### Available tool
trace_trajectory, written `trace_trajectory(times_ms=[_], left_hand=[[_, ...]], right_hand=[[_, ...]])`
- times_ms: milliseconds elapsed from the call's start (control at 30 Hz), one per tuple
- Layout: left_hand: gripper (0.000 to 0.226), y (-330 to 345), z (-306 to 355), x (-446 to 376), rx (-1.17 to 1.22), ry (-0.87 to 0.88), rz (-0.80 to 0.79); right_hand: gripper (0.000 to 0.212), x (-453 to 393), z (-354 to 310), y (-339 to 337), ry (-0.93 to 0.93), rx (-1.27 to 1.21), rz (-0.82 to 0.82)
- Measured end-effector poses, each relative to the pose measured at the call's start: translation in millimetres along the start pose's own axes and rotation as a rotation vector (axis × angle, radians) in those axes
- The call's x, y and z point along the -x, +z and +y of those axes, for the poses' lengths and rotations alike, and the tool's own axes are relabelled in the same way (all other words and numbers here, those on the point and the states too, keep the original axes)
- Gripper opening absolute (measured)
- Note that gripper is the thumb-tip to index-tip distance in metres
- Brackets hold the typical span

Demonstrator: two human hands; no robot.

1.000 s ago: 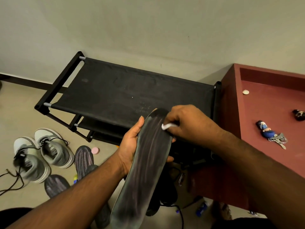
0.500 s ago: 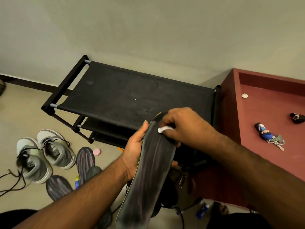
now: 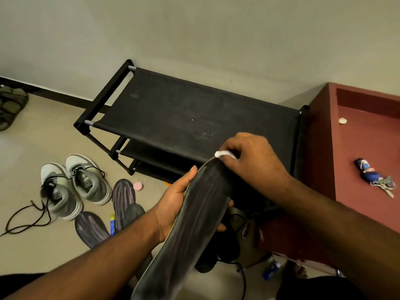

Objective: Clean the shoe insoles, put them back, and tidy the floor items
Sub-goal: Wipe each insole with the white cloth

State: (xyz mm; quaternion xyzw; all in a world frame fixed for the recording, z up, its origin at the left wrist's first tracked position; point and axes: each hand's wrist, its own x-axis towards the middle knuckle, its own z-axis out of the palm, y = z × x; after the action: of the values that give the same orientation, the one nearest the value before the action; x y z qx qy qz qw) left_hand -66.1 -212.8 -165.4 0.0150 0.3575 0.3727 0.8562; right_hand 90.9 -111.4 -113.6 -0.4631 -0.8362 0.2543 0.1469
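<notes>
My left hand point(image 3: 173, 204) grips a long dark insole point(image 3: 194, 226) by its middle, holding it up in front of me with the toe end pointing away. My right hand point(image 3: 251, 161) pinches a small white wipe point(image 3: 223, 154) against the insole's top tip. Two more dark insoles point(image 3: 123, 198) point(image 3: 91, 228) lie on the floor to the left, beside a pair of grey and white sneakers point(image 3: 71, 187) with loose black laces. A dark shoe point(image 3: 218, 252) sits on the floor under the held insole, mostly hidden.
A black fabric shoe rack point(image 3: 194, 118) stands against the wall ahead. A maroon cabinet top point(image 3: 363, 152) at right carries a keychain with keys point(image 3: 376, 178) and a small round white thing point(image 3: 342, 120). A pink cap point(image 3: 138, 186), a blue tube point(image 3: 112, 226) and sandals point(image 3: 10, 107) lie on the floor.
My right hand has slid the wipe from partway down the insole up to its tip. The view has tilted down a little, shifting the rack lower in frame.
</notes>
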Motion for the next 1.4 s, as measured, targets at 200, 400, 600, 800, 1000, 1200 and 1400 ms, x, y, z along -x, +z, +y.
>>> trace_trajectory(times_ms=[200, 400, 600, 800, 1000, 1200, 1400], left_hand=[[0.075, -11, -3, 14, 0.053, -0.043, 0.032], [0.083, -20, 4, 10, 0.063, -0.043, 0.066], [0.066, -9, 10, -1, 0.019, 0.019, 0.116], [0.068, -6, 13, -15, 0.037, 0.033, 0.071], [0.046, 3, 16, -15, 0.040, 0.123, 0.101], [0.060, 4, 15, -15, 0.030, 0.079, 0.080], [0.060, -1, 15, -18, 0.030, 0.112, 0.129]], right_hand=[[0.013, 8, -29, 25, -0.170, -0.120, -0.158], [0.011, -9, -22, 32, -0.042, -0.033, -0.027], [0.012, 0, -32, 39, -0.149, -0.086, -0.119], [0.014, -13, -3, 18, 0.000, 0.022, 0.010], [0.012, -2, -19, 22, -0.116, -0.092, -0.156], [0.016, -4, -8, 12, -0.042, 0.042, -0.032], [0.015, 1, -18, 16, -0.110, 0.000, -0.177]])
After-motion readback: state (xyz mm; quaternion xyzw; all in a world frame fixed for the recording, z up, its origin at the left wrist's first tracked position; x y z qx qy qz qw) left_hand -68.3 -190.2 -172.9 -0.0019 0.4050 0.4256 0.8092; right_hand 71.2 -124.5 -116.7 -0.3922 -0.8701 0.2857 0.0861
